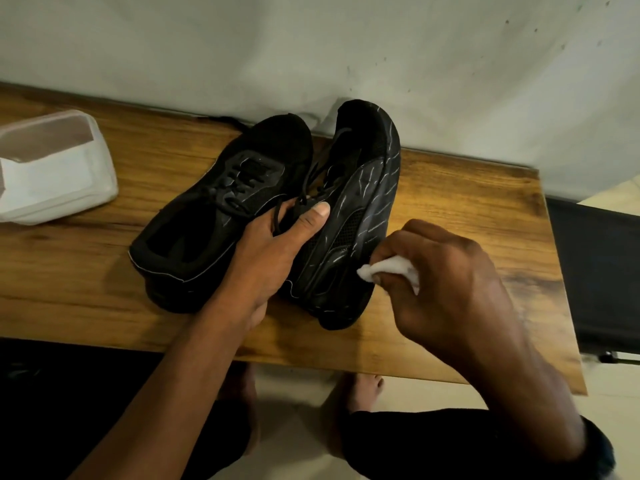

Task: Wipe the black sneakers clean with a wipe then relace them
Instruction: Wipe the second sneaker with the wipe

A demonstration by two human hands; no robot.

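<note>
Black sneakers (221, 209) sit mid-frame on the counter (457, 202), left hand (266, 258) gripping the tilted one (356, 209) around its laces (277, 211), right hand (446, 282) pinching a wipe (384, 270) at its side, so wiping's underway and relacing looks not yet started.

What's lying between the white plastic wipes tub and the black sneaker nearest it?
Nothing. In the head view, only bare wooden tabletop separates the white plastic wipes tub from the flat-lying black sneaker.

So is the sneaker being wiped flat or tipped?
Tipped: the left hand holds the right sneaker rolled sideways, side panel facing up toward the wipe.
</note>
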